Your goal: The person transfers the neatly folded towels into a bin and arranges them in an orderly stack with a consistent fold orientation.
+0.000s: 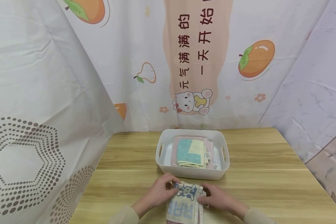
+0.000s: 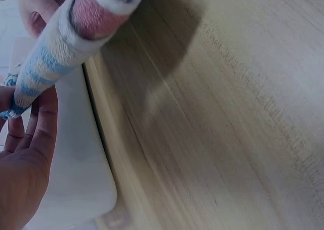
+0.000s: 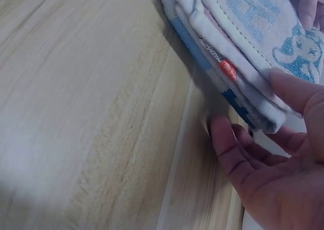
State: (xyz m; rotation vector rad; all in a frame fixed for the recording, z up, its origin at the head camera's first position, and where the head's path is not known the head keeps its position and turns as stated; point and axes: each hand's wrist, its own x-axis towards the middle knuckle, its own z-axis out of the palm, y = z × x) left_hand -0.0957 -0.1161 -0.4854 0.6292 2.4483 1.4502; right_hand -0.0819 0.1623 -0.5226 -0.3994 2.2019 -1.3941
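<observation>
A folded towel (image 1: 184,202), cream with blue lettering, a blue animal picture and some pink, is held just in front of the white bin. At its far left corner my left hand (image 1: 165,189) pinches it, thumb on top. My right hand (image 1: 217,197) grips the far right corner; in the right wrist view the thumb (image 3: 293,90) lies on the upper face with the fingers beneath. Several layers and a small red tag (image 3: 228,69) show along the towel's side there. In the left wrist view the towel (image 2: 55,52) is seen edge-on, tilted above the wooden table.
The white bin (image 1: 190,172) with side handle holes stands behind the hands. Inside it lie folded towels, a teal and yellow one (image 1: 190,151) on top of pink ones (image 1: 174,152). A wooden table (image 1: 263,174) carries everything. Printed curtains (image 1: 145,102) hang behind and at the sides.
</observation>
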